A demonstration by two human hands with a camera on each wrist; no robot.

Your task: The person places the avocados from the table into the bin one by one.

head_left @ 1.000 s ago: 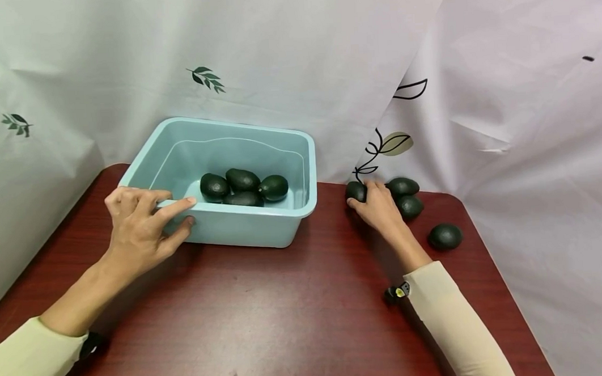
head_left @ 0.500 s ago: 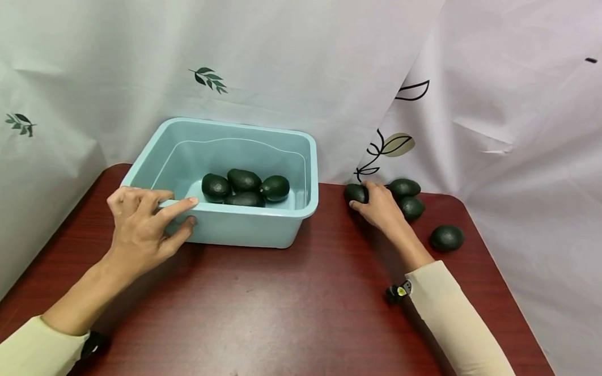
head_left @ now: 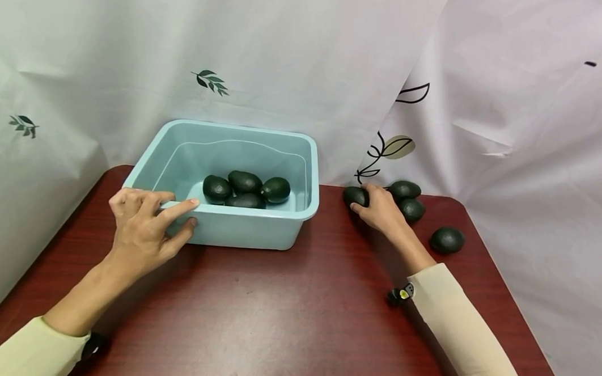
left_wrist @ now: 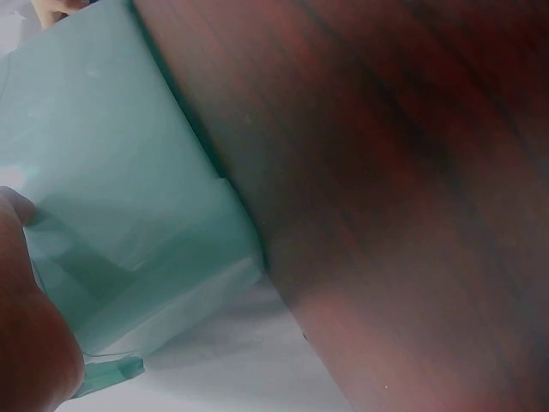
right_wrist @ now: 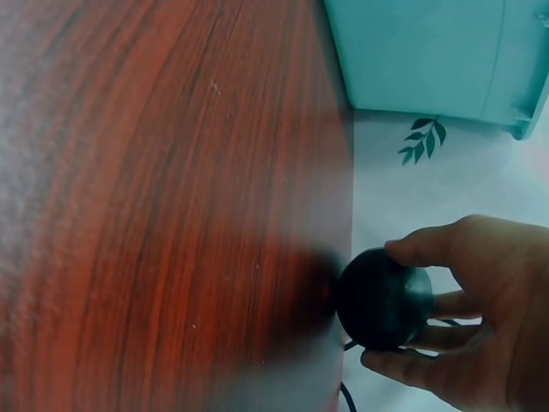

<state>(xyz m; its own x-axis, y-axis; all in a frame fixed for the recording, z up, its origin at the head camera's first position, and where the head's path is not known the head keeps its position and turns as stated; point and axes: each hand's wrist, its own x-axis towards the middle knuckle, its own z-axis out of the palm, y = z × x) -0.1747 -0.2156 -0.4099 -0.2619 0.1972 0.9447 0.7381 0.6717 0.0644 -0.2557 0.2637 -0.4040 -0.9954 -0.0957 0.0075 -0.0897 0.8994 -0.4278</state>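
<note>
A light blue plastic tub (head_left: 242,228) stands at the back left of the table, with several dark green avocados (head_left: 245,182) lying on its floor. My left hand (head_left: 142,227) grips the tub's near rim, thumb against the outer wall and fingers over the edge. To the right of the tub, my right hand (head_left: 381,209) holds an avocado (head_left: 355,196) between thumb and fingers. In the right wrist view that avocado (right_wrist: 383,300) sits at the fingertips, close over the table's edge. Two avocados (head_left: 404,190) lie just right of this hand.
One more avocado (head_left: 447,240) lies apart near the right edge of the dark red wooden table (head_left: 267,315). A white curtain (head_left: 294,58) with leaf prints hangs right behind the table and along both sides.
The avocado in my right hand has shifted slightly left and shows more of itself beside the fingers. My left hand keeps its grip on the tub rim.
</note>
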